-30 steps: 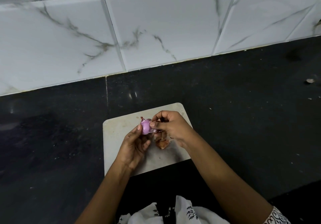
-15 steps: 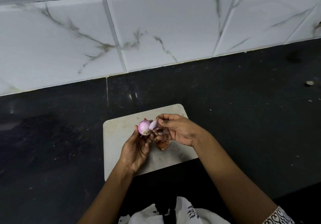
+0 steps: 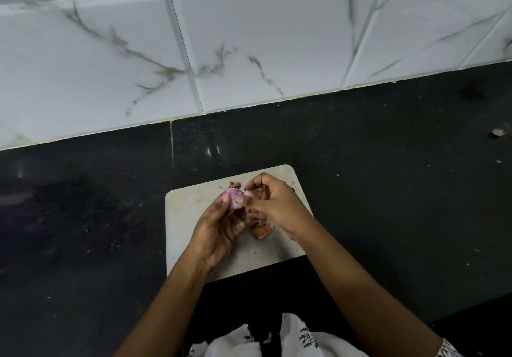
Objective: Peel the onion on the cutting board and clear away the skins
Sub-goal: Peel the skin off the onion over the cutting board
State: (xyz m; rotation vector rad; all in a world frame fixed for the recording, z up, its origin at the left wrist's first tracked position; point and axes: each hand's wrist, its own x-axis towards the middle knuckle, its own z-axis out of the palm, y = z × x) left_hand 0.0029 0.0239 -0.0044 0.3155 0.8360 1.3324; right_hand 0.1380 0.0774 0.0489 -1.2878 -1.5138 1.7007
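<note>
Nearest the camera, a white garment with small black leaf prints point(image 3: 293, 340) fills the bottom edge, and two bare forearms reach forward from it over a dark speckled stone surface point(image 3: 401, 190). A patterned cuff shows at the lower right corner.

The forearms meet above a pale rectangular cutting board with rounded corners point(image 3: 185, 212), which lies flat on the surface with its near edge just ahead of the garment. On the board, beneath the hands, sits a small pile of brown papery onion skins point(image 3: 260, 230).

The left hand point(image 3: 219, 229) is curled around a small pink-purple peeled onion point(image 3: 235, 198), with the thumb pressed on its near side and the fingers wrapped beneath; the onion is lifted off the board, above its middle. The right hand point(image 3: 274, 204) is touching the onion's right side, its fingertips pinched on a pale strip of skin at that edge. A reddish-brown scrap point(image 3: 235, 184) shows just beyond the onion.

Far to the right, a small light scrap point(image 3: 498, 133) lies on the surface. Behind everything rises a wall of white marble-veined tiles point(image 3: 263, 38).
</note>
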